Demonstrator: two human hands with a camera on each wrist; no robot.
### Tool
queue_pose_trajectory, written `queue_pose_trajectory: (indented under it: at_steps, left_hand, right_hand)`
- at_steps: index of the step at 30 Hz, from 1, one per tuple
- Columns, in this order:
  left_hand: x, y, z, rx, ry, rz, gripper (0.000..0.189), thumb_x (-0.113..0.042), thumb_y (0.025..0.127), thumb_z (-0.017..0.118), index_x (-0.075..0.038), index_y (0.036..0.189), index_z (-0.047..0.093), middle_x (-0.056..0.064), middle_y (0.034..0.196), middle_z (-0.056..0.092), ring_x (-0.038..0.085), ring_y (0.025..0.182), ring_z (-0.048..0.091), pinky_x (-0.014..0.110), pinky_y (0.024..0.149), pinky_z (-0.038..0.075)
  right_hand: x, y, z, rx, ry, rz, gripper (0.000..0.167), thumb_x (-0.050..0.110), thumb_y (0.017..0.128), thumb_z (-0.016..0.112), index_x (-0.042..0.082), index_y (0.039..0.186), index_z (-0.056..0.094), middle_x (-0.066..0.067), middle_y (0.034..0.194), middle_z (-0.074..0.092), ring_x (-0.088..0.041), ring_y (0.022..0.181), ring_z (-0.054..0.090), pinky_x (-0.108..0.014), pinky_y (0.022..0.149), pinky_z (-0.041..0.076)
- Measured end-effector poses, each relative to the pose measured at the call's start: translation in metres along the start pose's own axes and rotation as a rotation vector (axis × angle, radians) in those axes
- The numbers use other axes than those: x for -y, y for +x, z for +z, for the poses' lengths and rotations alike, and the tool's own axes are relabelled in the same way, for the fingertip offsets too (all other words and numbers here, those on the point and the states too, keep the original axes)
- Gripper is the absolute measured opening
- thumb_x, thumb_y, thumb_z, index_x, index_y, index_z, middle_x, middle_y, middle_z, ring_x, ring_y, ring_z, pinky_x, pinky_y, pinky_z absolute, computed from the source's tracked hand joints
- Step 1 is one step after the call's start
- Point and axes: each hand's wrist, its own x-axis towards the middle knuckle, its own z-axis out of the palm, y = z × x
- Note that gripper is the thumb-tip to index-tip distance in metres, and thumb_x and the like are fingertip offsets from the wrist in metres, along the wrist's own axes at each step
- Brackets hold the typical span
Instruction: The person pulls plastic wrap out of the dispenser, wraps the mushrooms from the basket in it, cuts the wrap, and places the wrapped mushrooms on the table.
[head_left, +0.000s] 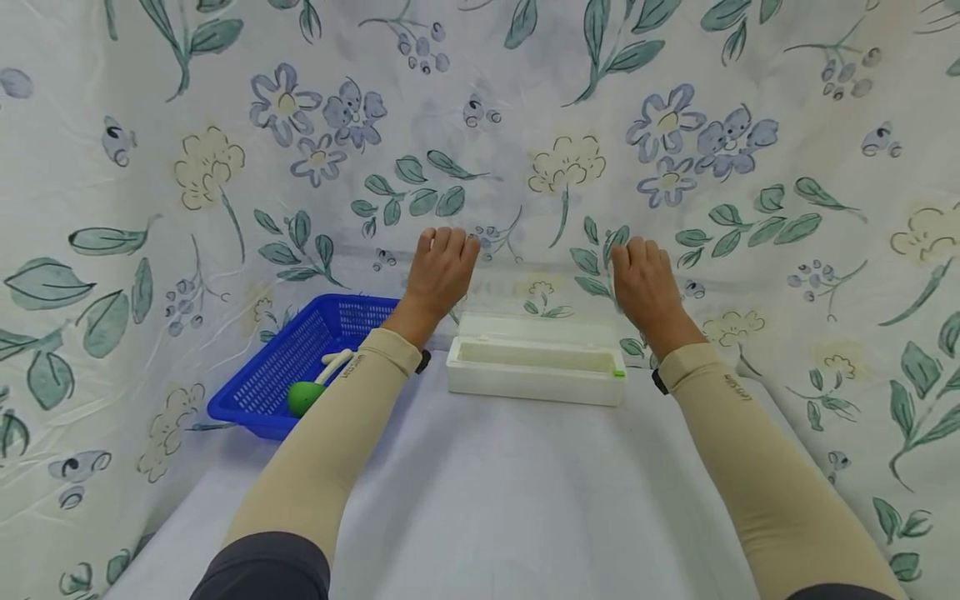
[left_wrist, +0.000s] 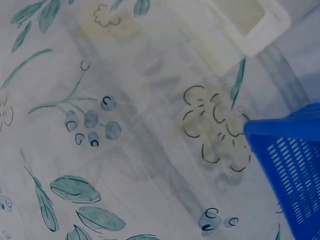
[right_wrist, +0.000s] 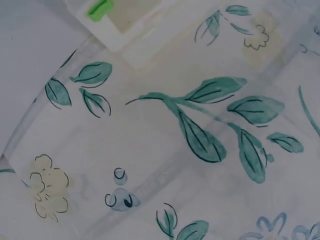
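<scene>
A long white cling film dispenser [head_left: 536,387] stands at the table's back edge, its lid [head_left: 536,329] raised. A small green slide cutter [head_left: 618,372] sits at its right end. Above the dispenser's left end, my left hand [head_left: 444,271] is raised with curled fingers. My right hand [head_left: 643,279] is at about the same height past the right end, fingers curled too. Between them a faint hazy sheet of clear cling film [head_left: 543,271] rises from the dispenser, and both hands seem to pinch its upper corners. The fingertips are hidden, and neither wrist view shows a hand.
Left of the dispenser stands a blue perforated basket [head_left: 255,392], partly behind my left forearm. Inside it lie a round green thing [head_left: 303,398] and a pale handle-like piece [head_left: 337,364]. A floral sheet [head_left: 480,142] hangs behind a white-covered table [head_left: 525,500].
</scene>
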Motion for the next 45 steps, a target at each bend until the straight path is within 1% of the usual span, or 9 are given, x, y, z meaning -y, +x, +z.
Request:
queue_pose_trajectory:
  at_steps: [3, 8, 10, 13, 19, 29, 33, 39, 45]
  left_hand:
    - [0.004, 0.004, -0.005, -0.013, 0.008, -0.015, 0.012, -0.011, 0.104, 0.038, -0.003, 0.099, 0.046, 0.014, 0.09, 0.049, 0.032, 0.088, 0.047, 0.044, 0.08, 0.036]
    - [0.008, 0.009, -0.009, -0.113, 0.003, -0.017, 0.011, -0.011, 0.102, 0.043, -0.003, 0.096, 0.047, 0.013, 0.088, 0.049, 0.032, 0.084, 0.047, 0.043, 0.078, 0.036]
    - [0.009, 0.011, -0.01, -0.136, -0.002, -0.017, 0.011, -0.012, 0.103, 0.044, -0.004, 0.095, 0.046, 0.013, 0.088, 0.049, 0.032, 0.083, 0.047, 0.043, 0.078, 0.037]
    - [0.009, 0.014, -0.015, -0.147, -0.005, -0.012, 0.011, -0.011, 0.103, 0.043, -0.004, 0.094, 0.046, 0.012, 0.087, 0.048, 0.031, 0.082, 0.046, 0.043, 0.078, 0.037]
    - [0.012, 0.02, -0.028, -0.133, -0.011, -0.001, 0.009, -0.01, 0.102, 0.042, -0.004, 0.096, 0.045, 0.012, 0.088, 0.047, 0.031, 0.083, 0.046, 0.043, 0.077, 0.036]
    - [0.013, 0.024, -0.042, -0.149, -0.074, 0.007, 0.006, -0.008, 0.102, 0.042, -0.005, 0.097, 0.044, 0.012, 0.089, 0.046, 0.032, 0.083, 0.045, 0.044, 0.078, 0.036]
    - [0.01, 0.02, -0.052, -0.14, -0.115, 0.027, 0.006, -0.008, 0.103, 0.043, -0.004, 0.099, 0.045, 0.013, 0.09, 0.047, 0.032, 0.084, 0.046, 0.045, 0.078, 0.036]
    - [0.003, 0.004, -0.075, -0.132, -0.165, 0.089, 0.006, -0.004, 0.101, 0.041, -0.003, 0.101, 0.047, 0.013, 0.09, 0.047, 0.031, 0.084, 0.047, 0.047, 0.079, 0.036]
    - [-0.003, -0.021, -0.104, -0.199, -0.214, 0.164, 0.006, 0.001, 0.098, 0.042, -0.003, 0.097, 0.047, 0.011, 0.086, 0.045, 0.03, 0.077, 0.044, 0.046, 0.073, 0.035]
  right_hand:
    - [-0.001, 0.005, -0.003, -0.062, 0.006, -0.03, 0.01, 0.002, 0.103, 0.036, -0.003, 0.094, 0.037, -0.016, 0.079, 0.034, -0.029, 0.062, 0.03, -0.04, 0.054, 0.028]
    - [-0.002, 0.012, -0.012, -0.105, 0.015, -0.046, 0.009, 0.002, 0.103, 0.037, -0.003, 0.096, 0.038, -0.015, 0.078, 0.034, -0.029, 0.061, 0.03, -0.04, 0.053, 0.027]
    - [-0.002, 0.013, -0.016, -0.118, 0.018, -0.045, 0.007, 0.002, 0.103, 0.038, -0.002, 0.097, 0.038, -0.015, 0.078, 0.033, -0.029, 0.061, 0.03, -0.04, 0.053, 0.026]
    - [-0.003, 0.014, -0.022, -0.139, 0.026, -0.045, 0.004, 0.0, 0.102, 0.038, -0.001, 0.098, 0.038, -0.014, 0.078, 0.033, -0.029, 0.061, 0.03, -0.04, 0.053, 0.026]
    - [-0.002, 0.017, -0.033, -0.173, 0.013, -0.07, 0.005, -0.003, 0.101, 0.033, -0.001, 0.098, 0.037, -0.014, 0.077, 0.032, -0.028, 0.06, 0.029, -0.04, 0.051, 0.027]
    - [-0.004, 0.015, -0.052, -0.202, -0.003, -0.118, 0.004, -0.002, 0.102, 0.035, -0.003, 0.099, 0.038, -0.015, 0.077, 0.033, -0.028, 0.059, 0.028, -0.039, 0.052, 0.026]
    - [-0.002, 0.008, -0.059, -0.231, 0.028, -0.15, 0.006, -0.002, 0.102, 0.035, -0.005, 0.103, 0.041, -0.015, 0.076, 0.034, -0.027, 0.059, 0.027, -0.039, 0.053, 0.025]
    - [0.008, -0.016, -0.077, -0.231, 0.057, -0.195, 0.02, 0.0, 0.103, 0.025, -0.007, 0.108, 0.043, -0.016, 0.077, 0.037, -0.026, 0.058, 0.028, -0.037, 0.051, 0.026]
    - [0.024, -0.037, -0.098, -0.256, 0.18, -0.295, 0.021, -0.002, 0.103, 0.025, -0.007, 0.104, 0.045, -0.016, 0.079, 0.042, -0.027, 0.06, 0.035, -0.036, 0.05, 0.033]
